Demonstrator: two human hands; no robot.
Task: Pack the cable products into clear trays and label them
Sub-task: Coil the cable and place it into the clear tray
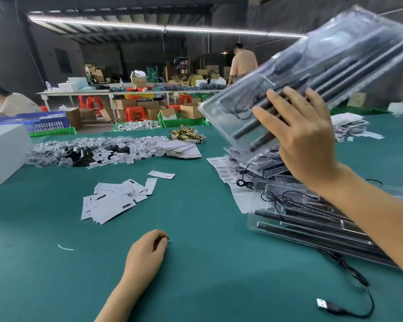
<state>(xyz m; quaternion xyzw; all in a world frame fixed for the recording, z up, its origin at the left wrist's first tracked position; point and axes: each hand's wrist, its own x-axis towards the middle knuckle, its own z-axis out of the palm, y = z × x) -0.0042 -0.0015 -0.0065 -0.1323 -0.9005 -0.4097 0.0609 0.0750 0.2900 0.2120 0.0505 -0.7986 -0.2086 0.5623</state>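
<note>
Right hand (305,140) grasping a raised, tilted clear tray (316,73) of black rods and cable; left hand (149,249) loosely curled, holding nothing, resting on the green table (196,263).

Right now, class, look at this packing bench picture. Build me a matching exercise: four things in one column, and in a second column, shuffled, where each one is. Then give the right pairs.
Column one:
1. clear plastic tray packed with black rods
2. white USB plug on a black cable
3. pile of gold metal clips
4. loose white paper cards

Column two:
A. far across the green table, beyond the white card stack
B. lifted in the air by the right hand
C. scattered ahead of the curled left hand
D. near table edge, bottom right

Pairs: 1-B, 2-D, 3-A, 4-C
</note>
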